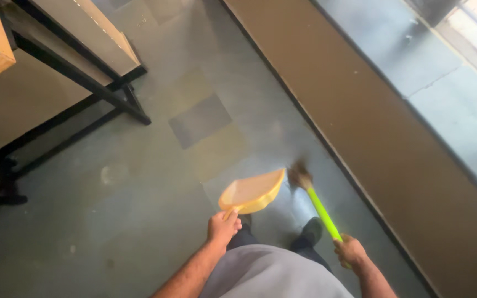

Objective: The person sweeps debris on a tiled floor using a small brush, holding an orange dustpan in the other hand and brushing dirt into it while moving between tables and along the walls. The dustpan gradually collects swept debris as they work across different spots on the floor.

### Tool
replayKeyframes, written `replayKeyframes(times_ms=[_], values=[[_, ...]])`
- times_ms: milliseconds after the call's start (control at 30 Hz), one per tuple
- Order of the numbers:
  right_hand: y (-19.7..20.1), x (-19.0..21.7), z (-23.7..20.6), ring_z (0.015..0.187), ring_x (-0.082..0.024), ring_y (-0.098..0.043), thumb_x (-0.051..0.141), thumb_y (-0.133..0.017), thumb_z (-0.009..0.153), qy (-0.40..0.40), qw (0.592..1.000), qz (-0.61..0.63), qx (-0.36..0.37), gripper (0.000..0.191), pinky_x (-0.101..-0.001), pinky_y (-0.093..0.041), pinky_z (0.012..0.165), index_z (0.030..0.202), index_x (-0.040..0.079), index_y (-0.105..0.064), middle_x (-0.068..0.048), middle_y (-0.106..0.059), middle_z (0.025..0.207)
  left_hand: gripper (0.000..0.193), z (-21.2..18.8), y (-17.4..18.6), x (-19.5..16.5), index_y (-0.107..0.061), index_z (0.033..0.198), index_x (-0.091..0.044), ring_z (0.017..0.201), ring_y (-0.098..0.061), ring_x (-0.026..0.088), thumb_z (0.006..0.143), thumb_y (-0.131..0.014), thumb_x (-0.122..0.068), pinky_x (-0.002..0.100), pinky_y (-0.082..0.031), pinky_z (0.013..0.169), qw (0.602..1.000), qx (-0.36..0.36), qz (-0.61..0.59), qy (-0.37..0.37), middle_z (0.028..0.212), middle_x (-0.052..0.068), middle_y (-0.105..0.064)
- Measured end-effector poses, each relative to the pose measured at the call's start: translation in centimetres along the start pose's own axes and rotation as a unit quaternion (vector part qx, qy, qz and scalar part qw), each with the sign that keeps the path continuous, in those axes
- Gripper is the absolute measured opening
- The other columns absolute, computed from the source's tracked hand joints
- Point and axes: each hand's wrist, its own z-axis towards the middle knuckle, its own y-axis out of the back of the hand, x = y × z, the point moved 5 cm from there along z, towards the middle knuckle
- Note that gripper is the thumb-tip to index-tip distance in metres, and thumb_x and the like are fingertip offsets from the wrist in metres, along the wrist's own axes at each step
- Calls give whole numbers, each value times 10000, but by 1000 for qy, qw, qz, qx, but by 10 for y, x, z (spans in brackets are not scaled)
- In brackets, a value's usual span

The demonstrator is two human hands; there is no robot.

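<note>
1. Grey-clad lap, nearest the lens; floor [139, 221] stretching ahead.
2. Left hand [223, 227], grip closed on yellow dustpan [254, 191], is hovering it low.
3. Right hand [350, 251], grip wrapped around green-handled broom [317, 205], is sweeping; judged next: brushing debris panward.

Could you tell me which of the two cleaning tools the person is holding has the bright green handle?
The broom, in the right hand. Its green handle ends in brown bristles on the floor, while the dustpan in the left hand is orange-yellow.
</note>
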Motion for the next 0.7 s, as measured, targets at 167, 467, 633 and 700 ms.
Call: replayKeyframes(times_ms=[167,467,633,700], values=[[83,-8,1,913,-319,-670,384,-626,977,89,964,-231,-96,464,-447,-535,799,1348,106,-640,-190,-735,1065,416,-24,-62,23,-684,1102,13,769,-745,208,969,-658,-380,329,-605,650,992,8,-20,124,920,97,-710],[165,-75,5,855,-327,-749,456,-643,967,-40,938,-335,-82,471,-469,-592,810,1043,14,-787,-186,-780,888,410,-64,-148,25,-599,1189,-30,849,-761,243,967,-620,-374,379,-617,736,980,21,-83,180,987,102,-737],[123,-39,48,734,-295,-751,430,-659,965,17,925,-379,9,494,-438,-572,733,843,-36,-772,-181,-783,794,341,-82,-167,21,-631,1123,-16,873,-765,235,928,-684,-291,381,-628,773,983,10,-108,149,965,94,-732],[103,-11,63,685,-287,-730,420,-643,975,76,919,-385,40,481,-422,-560,697,840,-26,-765,-177,-771,764,328,-89,-174,24,-629,1108,-15,861,-765,237,912,-707,-267,386,-630,773,981,5,-128,146,950,96,-728]])
